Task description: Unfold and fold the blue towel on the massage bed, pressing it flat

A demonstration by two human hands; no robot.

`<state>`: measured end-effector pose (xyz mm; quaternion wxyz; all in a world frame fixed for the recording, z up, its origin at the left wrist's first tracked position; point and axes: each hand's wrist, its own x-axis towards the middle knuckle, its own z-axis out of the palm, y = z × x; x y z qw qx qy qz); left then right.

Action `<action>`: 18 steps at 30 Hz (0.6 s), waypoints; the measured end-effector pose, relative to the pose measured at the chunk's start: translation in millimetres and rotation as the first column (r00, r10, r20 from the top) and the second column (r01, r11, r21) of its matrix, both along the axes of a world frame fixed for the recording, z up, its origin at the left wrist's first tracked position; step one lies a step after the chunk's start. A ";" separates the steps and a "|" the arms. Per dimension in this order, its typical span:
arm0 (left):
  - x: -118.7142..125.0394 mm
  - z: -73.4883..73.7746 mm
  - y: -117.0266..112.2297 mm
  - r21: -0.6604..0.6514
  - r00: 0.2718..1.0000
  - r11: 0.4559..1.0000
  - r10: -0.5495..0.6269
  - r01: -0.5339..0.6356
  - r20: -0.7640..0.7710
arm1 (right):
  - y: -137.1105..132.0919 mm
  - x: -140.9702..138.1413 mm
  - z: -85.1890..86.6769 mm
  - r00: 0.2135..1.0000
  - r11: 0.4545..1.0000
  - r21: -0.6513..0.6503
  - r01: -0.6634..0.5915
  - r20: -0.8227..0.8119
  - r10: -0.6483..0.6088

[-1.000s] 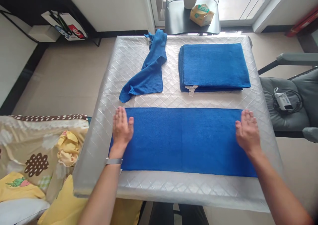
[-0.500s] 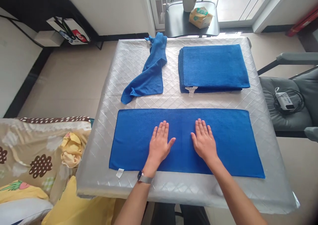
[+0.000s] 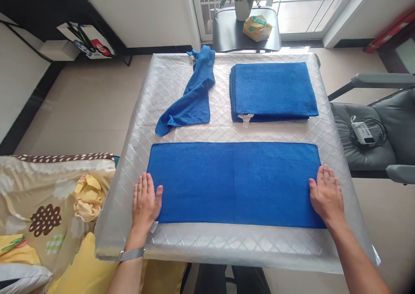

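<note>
A long blue towel [image 3: 233, 181], folded into a flat strip, lies across the near half of a table with a silver quilted cover [image 3: 227, 246]. My left hand [image 3: 145, 201] lies flat and open on the towel's near left corner, beside its small white label. Over at the near right end, my right hand [image 3: 327, 194] rests flat and open on the towel's edge. Neither hand holds anything.
A crumpled blue cloth [image 3: 193, 95] lies at the far left of the table, a stack of folded blue towels [image 3: 272, 91] at the far right. A grey chair [image 3: 372, 134] with a charger stands right; patterned bedding [image 3: 48, 207] lies left. A dark stool [image 3: 227, 34] stands beyond.
Both hands slid outward from the middle of the towel to its two near ends. One second ago they were at the ends too, a little farther up.
</note>
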<state>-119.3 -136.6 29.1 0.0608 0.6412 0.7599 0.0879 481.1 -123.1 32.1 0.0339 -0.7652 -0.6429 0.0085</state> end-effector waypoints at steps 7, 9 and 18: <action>153.5 12.2 -13.9 0.054 0.917 0.917 -0.397 0.395 0.032 | -23.3 -160.5 19.0 0.937 0.939 0.104 -0.328 -0.089 0.337; 196.0 10.6 -13.3 0.044 0.861 0.862 -0.507 0.506 0.039 | -28.0 -202.2 15.8 0.893 0.903 0.093 -0.420 -0.137 0.429; 162.4 2.1 -33.9 -0.033 0.938 0.938 -0.346 0.346 -0.004 | -42.5 -181.6 1.4 0.899 0.907 0.052 -0.418 -0.118 0.421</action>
